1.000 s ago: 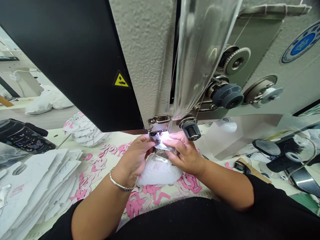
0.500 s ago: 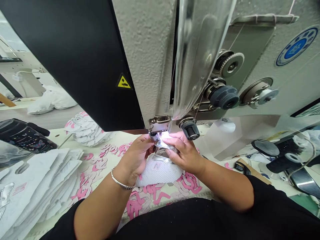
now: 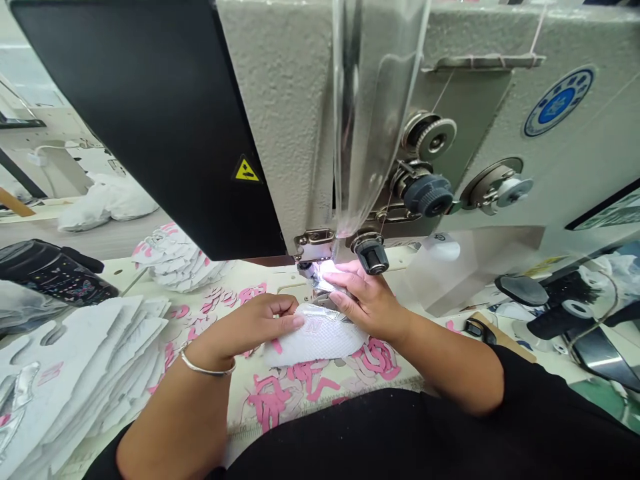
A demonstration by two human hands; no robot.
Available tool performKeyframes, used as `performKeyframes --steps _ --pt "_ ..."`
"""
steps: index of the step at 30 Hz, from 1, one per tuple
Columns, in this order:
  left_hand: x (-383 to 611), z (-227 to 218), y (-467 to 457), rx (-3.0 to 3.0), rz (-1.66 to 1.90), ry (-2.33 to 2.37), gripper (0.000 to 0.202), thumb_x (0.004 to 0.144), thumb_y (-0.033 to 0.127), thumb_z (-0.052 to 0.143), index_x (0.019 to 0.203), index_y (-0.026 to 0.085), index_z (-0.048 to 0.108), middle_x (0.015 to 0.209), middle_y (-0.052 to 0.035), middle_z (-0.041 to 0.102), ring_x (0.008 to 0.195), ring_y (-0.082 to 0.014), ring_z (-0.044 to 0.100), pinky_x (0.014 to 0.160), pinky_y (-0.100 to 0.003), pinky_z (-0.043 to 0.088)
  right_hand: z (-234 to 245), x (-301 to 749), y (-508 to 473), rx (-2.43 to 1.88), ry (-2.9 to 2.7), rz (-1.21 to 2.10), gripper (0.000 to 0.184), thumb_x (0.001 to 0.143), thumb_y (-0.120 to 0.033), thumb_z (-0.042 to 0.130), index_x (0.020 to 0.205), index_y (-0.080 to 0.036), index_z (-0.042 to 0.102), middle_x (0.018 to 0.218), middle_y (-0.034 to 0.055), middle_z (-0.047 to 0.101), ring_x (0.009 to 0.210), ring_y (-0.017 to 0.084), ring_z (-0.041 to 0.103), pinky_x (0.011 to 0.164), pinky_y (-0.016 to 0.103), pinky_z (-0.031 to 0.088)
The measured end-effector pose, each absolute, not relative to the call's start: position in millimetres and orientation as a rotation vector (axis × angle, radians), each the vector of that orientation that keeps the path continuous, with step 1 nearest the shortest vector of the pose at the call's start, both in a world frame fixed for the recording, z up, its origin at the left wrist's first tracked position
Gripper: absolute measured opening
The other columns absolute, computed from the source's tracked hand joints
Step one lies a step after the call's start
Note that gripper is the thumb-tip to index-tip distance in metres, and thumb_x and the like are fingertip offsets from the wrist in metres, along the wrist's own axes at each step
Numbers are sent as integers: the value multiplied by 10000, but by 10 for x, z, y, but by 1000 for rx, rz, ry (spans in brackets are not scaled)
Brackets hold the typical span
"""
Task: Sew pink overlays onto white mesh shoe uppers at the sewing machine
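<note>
A white mesh shoe upper [image 3: 320, 343] with silver trim and a pink outlined letter lies under the lit needle area of a sewing machine [image 3: 310, 153]. My left hand [image 3: 265, 323] pinches its left edge between thumb and curled fingers. Close beside the presser foot [image 3: 307, 270], my right hand [image 3: 367, 300] grips the upper's far part, thumb and fingers pressed on it. The machine's lamp washes out the fabric at the fingertips, so the stitching point is hard to make out.
Stacked white shoe uppers [image 3: 95, 373] lie at the left, with another pile [image 3: 175, 260] behind. Pink scraps [image 3: 273, 400] litter the table. A black bottle [image 3: 55, 273] lies far left. Thread spools [image 3: 560, 320] and small tools stand at the right.
My left hand has moved away from the presser foot, left and down, onto the upper's left edge. My right hand stays by the foot. The camera view has shifted slightly.
</note>
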State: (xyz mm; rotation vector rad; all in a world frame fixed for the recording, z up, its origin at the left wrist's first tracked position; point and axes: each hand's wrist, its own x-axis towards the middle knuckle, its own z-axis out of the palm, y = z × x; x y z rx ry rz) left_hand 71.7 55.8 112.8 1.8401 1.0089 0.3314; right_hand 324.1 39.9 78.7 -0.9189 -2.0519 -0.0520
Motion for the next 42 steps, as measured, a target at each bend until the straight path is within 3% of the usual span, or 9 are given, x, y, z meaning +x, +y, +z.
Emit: performKeyframes --steps 9,15,21,29,33,35,37,42 --pt "904 1128 511 1567 577 965 316 830 443 664 725 170 544 653 41 443 572 -72 382 506 -199 293 913 3300 98 -903 -2030 -254 194 925 -248 567 1101 -224 645 1087 71 625 1034 225 581 962 440 435" --pt "1097 1114 605 1236 831 948 225 717 325 789 791 174 639 703 13 570 587 -95 528 514 -210 421 837 3315 153 -947 -2024 -228 236 933 -258 562 1152 -211 636 1212 94 611 1095 232 581 989 436 422" --pt "1087 1033 653 1058 945 876 178 673 218 800 760 185 649 686 23 603 569 -94 562 506 -204 468 793 3330 239 -945 -2000 -229 230 946 -217 551 1159 -220 637 1229 87 624 1152 213 584 1035 427 396" --pt "938 1056 535 1230 1000 948 222 755 341 743 754 183 587 686 21 543 569 -80 489 515 -197 405 735 3338 232 -962 -1987 -235 258 964 -220 529 1208 -256 606 1297 79 607 1228 213 558 1077 465 358" --pt "480 1003 572 1520 1184 1517 246 794 441 649 767 203 593 657 10 547 574 -112 482 535 -240 384 648 3417 164 -886 -1983 -262 338 920 -204 564 1250 -280 581 1344 74 570 1292 263 502 1099 526 334" --pt "220 912 600 1673 1038 1953 256 813 471 588 843 220 625 689 -1 598 581 -136 502 538 -262 370 604 3457 127 -830 -1933 -286 361 881 -176 594 1219 -305 598 1321 57 577 1259 275 525 1095 545 341" --pt "32 771 614 1782 661 2177 244 812 444 557 864 222 645 708 -16 633 604 -163 536 544 -279 358 574 3482 100 -778 -1897 -308 379 846 -138 610 1177 -323 616 1251 42 608 1179 272 572 1061 549 377" --pt "-28 338 633 1815 352 2092 170 743 356 624 834 220 672 759 -27 684 640 -176 584 557 -283 357 549 3467 84 -677 -1927 -322 407 800 -89 609 1142 -308 632 1142 48 639 1031 261 623 965 542 444"
